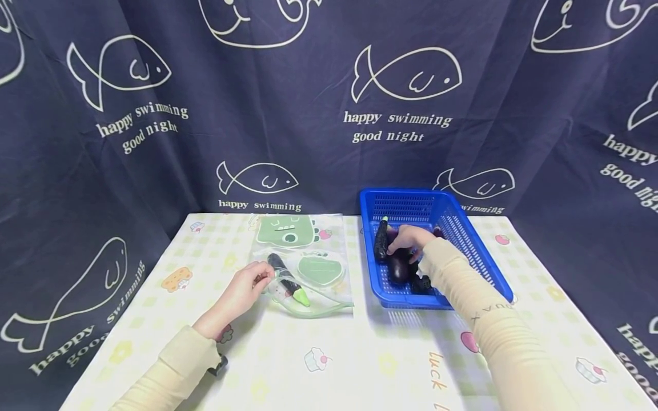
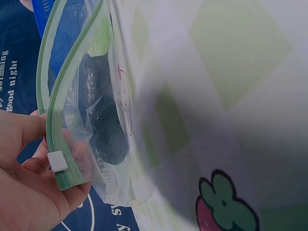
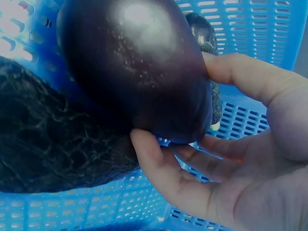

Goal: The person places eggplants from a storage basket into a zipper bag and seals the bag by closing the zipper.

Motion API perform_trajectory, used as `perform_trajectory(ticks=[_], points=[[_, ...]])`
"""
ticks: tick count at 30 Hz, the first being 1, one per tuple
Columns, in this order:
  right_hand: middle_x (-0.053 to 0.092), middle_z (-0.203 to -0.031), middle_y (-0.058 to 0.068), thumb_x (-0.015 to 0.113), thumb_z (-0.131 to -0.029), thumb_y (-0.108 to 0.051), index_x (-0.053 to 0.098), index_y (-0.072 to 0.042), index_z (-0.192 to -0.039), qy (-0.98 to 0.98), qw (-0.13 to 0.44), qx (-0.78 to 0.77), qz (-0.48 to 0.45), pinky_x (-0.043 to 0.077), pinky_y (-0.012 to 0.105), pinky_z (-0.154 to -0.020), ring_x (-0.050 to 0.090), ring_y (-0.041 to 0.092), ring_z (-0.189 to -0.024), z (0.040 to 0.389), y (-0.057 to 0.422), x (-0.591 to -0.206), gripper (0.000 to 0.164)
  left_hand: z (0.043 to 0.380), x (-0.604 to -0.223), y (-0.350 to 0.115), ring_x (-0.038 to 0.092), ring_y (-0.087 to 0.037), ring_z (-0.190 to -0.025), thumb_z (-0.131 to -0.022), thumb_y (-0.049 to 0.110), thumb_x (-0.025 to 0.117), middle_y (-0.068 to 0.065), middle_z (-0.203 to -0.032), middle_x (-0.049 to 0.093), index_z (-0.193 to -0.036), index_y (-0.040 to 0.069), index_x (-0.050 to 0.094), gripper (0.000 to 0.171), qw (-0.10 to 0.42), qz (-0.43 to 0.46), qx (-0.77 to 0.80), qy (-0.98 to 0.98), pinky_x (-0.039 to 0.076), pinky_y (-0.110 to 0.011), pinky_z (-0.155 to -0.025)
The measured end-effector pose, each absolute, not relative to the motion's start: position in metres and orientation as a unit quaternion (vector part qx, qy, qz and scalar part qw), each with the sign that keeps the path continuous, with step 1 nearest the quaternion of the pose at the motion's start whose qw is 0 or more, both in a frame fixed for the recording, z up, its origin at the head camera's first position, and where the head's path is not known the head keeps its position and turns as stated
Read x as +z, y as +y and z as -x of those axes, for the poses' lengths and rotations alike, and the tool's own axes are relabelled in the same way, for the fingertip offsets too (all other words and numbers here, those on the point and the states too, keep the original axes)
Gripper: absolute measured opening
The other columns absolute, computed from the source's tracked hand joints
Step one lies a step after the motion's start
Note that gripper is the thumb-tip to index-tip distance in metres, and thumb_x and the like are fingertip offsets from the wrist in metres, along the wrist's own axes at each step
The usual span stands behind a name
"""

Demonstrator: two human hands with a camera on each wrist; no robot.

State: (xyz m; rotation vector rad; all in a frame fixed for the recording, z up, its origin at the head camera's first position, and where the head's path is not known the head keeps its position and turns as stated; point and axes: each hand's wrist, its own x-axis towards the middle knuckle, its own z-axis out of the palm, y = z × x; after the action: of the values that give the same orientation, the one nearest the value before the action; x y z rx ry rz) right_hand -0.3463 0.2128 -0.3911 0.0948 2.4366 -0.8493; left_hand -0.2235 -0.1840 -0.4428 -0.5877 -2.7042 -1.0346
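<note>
My left hand [image 1: 239, 294] pinches the green-edged mouth of a clear zip bag [image 1: 321, 294], close to its white slider [image 2: 57, 161]. Inside the bag lies a long dark vegetable [image 1: 285, 275] with a light green end. My right hand [image 1: 415, 237] reaches into the blue basket [image 1: 375, 285] and grips a glossy, dark purple eggplant [image 3: 139, 67], thumb on one side and fingers on the other. Beside it in the basket are a long dark vegetable [image 1: 381, 242] with a green tip and a dark, wrinkled one [image 3: 48, 139]. My right forearm hides part of the basket.
A patterned cloth [image 1: 288, 365] covers the table. Behind it hangs a dark blue curtain [image 1: 308, 131] with fish drawings, close to the basket's back. A small black object [image 1: 218, 365] shows under my left wrist. Bag and basket stand side by side with a gap between them.
</note>
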Motion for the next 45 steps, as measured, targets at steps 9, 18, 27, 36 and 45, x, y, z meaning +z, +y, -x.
perform_trajectory(ticks=[9, 18, 27, 36, 45], points=[[0.048, -0.113, 0.020, 0.068, -0.081, -0.015, 0.045, 0.003, -0.113, 0.911, 0.263, -0.314, -0.045, 0.056, 0.046, -0.070, 0.053, 0.034, -0.101, 0.348, 0.209, -0.393, 0.043, 0.224, -0.442, -0.185, 0.052, -0.011, -0.074, -0.088, 0.001, 0.061, 0.001, -0.082, 0.056, -0.090, 0.010, 0.059, 0.010, 0.095, 0.197, -0.347, -0.912, 0.050, -0.028, -0.067], [0.050, -0.117, 0.022, 0.066, -0.080, -0.012, 0.045, 0.002, -0.115, 0.910, 0.253, -0.325, -0.052, 0.055, 0.049, -0.068, 0.053, 0.036, -0.101, 0.351, 0.207, -0.397, 0.043, 0.223, -0.442, -0.185, 0.053, -0.011, -0.074, -0.088, 0.000, 0.061, 0.001, -0.082, 0.056, -0.089, 0.010, 0.059, 0.010, 0.094, 0.194, -0.347, -0.913, 0.051, -0.029, -0.068], [0.050, -0.120, 0.023, 0.063, -0.079, -0.010, 0.044, 0.002, -0.124, 0.907, 0.250, -0.335, -0.048, 0.054, 0.052, -0.070, 0.053, 0.035, -0.102, 0.347, 0.206, -0.392, 0.049, 0.223, -0.444, -0.186, 0.053, -0.011, -0.074, -0.088, 0.001, 0.062, 0.001, -0.083, 0.057, -0.090, 0.010, 0.059, 0.010, 0.093, 0.195, -0.347, -0.912, 0.051, -0.028, -0.068], [0.049, -0.124, 0.024, 0.063, -0.080, -0.011, 0.033, -0.006, -0.140, 0.903, 0.251, -0.345, -0.040, 0.052, 0.053, -0.075, 0.053, 0.036, -0.100, 0.345, 0.213, -0.386, 0.067, 0.223, -0.444, -0.186, 0.054, -0.010, -0.075, -0.088, 0.001, 0.062, 0.001, -0.084, 0.058, -0.089, 0.012, 0.059, 0.012, 0.095, 0.196, -0.346, -0.913, 0.052, -0.029, -0.069], [0.041, -0.133, 0.028, 0.061, -0.079, -0.008, 0.028, -0.008, -0.144, 0.892, 0.251, -0.372, -0.058, 0.049, 0.055, -0.080, 0.047, 0.045, -0.112, 0.345, 0.220, -0.385, 0.073, 0.223, -0.444, -0.186, 0.054, -0.011, -0.075, -0.088, 0.001, 0.062, 0.001, -0.084, 0.057, -0.090, 0.011, 0.059, 0.010, 0.093, 0.200, -0.346, -0.912, 0.052, -0.029, -0.070]])
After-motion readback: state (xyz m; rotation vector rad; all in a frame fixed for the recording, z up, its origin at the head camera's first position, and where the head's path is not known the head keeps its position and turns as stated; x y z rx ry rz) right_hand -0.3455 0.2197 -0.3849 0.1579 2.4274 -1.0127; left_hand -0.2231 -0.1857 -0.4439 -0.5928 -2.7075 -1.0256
